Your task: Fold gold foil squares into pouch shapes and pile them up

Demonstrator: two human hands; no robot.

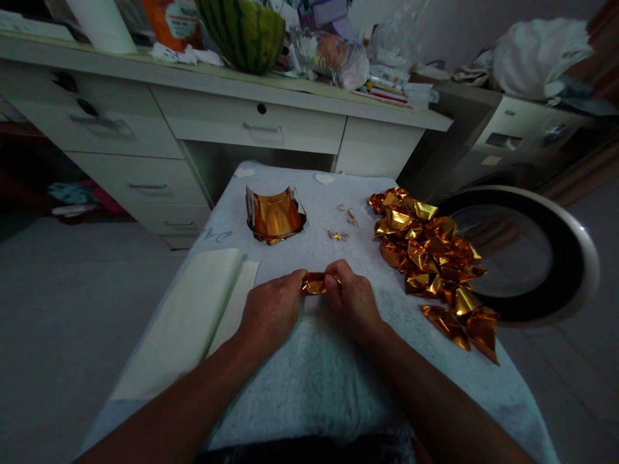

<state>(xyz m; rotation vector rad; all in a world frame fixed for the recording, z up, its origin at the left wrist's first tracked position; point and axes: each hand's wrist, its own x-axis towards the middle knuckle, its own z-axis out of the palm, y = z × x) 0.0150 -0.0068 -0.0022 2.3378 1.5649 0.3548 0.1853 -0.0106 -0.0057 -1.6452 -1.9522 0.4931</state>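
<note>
Both hands meet over the middle of the cloth-covered table. Between them is a small piece of shiny gold foil (314, 283), gathered into a narrow roll. My left hand (275, 303) is closed on its left end. My right hand (355, 301) pinches the other end, where a thin gold loop shows by the fingers. Just beyond the hands lie some small gold twist ties (338, 236). Behind my left hand a stack of gold foil sheets (275, 216) stands with its edges curled up. A pile of twisted gold foil bows (430, 245) spreads to the right.
Folded pale paper (188, 316) lies along the table's left side. Past the far edge stands a white desk (309, 129) bearing a watermelon (244, 32) and clutter. At right, a washing machine's round door (575, 258) hangs open against the table's side.
</note>
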